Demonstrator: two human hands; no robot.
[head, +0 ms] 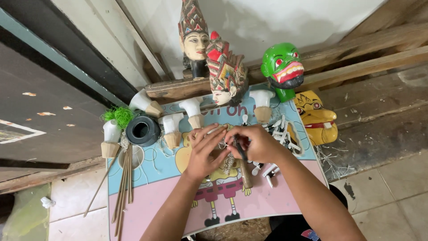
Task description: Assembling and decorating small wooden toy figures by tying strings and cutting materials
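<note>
Small white carved puppet piece (217,139), threaded with thin pale string as far as we can tell, sits pinched between both our hands above the middle of the low pink-and-blue cartoon-printed table (147,196). Our left hand (206,154) curls its fingers narrowly round the piece from the left; our right hand (255,142) closes on it from the right and also grips a slim dark tool (240,151) that slants down toward us. To do this well we keep the piece steady with the left fingers, work the tool tip with small moves only, and keep the string taut and clear of the pile of white carved arm pieces (278,134) just to the right. The piece looks pale, unpainted and slender; most of it is hidden by our fingers. A black round pot (142,130) and a bundle of thin bamboo sticks (124,187) lie to the left.
</note>
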